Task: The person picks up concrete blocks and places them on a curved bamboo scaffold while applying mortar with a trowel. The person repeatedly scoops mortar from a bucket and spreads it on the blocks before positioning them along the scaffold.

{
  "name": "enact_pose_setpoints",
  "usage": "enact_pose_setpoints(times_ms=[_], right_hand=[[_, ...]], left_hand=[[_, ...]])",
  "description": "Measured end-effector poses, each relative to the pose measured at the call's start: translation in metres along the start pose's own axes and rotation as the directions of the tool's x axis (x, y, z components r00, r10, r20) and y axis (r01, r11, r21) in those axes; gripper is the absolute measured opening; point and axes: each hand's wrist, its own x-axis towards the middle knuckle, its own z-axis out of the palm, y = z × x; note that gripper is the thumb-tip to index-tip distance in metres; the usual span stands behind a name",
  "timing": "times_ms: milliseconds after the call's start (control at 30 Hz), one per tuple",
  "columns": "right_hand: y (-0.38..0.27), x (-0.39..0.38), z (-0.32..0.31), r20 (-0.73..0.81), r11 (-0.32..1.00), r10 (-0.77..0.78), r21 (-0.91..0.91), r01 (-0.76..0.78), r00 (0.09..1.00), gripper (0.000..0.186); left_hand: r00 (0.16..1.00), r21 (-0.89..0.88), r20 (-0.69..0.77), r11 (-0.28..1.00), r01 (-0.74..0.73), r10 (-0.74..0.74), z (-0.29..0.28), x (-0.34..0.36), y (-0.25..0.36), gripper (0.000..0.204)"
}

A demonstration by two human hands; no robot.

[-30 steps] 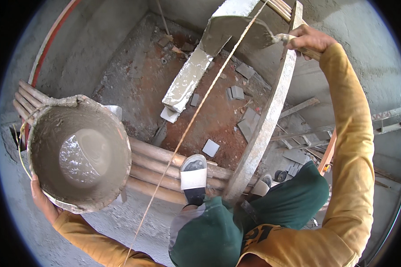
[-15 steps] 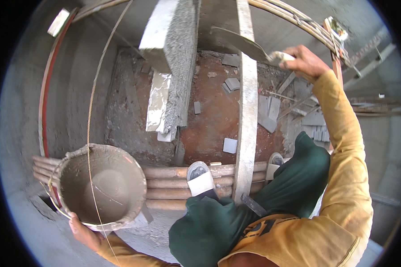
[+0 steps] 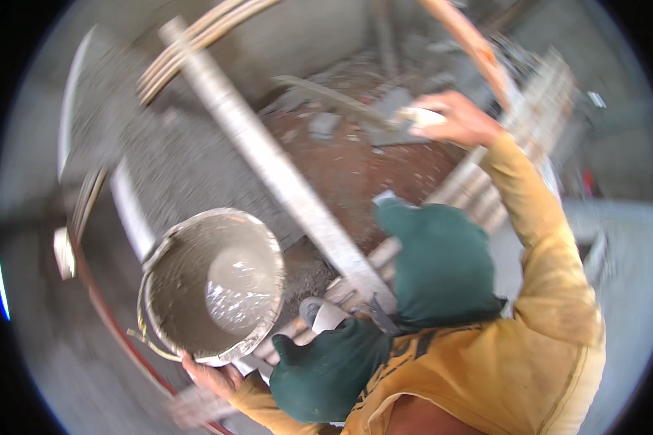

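My right hand (image 3: 463, 119) is closed around the pale handle of a trowel (image 3: 334, 99). Its long thin blade points left, well out in front of my body. At the lower left, my left hand (image 3: 214, 378) grips the near rim of a round, mortar-caked bucket (image 3: 156, 308). Wet grey mortar (image 3: 243, 286) lies in the bottom of the bucket, shiny on top. The bucket's near side is close to my left knee. Some of my left fingers are hidden at the rim.
A long wooden plank (image 3: 268, 159) runs diagonally from my legs to the far left. Round poles (image 3: 479, 192) lie under and beside me. Lower down, rubble (image 3: 325, 125) lies on reddish ground. A rough grey mortared surface (image 3: 174, 156) stands left of the plank. Motion smears much of this.
The whole view has turned, so the plank now slants. The bucket has come nearer my body, my left hand still on its rim. The trowel has shifted left and lower in view.
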Motion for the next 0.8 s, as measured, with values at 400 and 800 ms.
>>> enact_pose_setpoints(times_ms=[400,800], right_hand=[[0.028,-0.306,-0.138,-0.601,0.890,0.332,-0.055,-0.453,0.727,0.046],[0.054,-0.386,-0.121,-0.397,0.385,0.758,-0.368,-0.846,0.518,0.043]], left_hand=[[0.461,0.490,0.838,0.772,-0.405,-0.291,0.303,-0.214,-0.122,0.026],[-0.152,0.675,0.734,0.685,0.274,-0.662,0.288,-0.377,-0.339,0.035]])
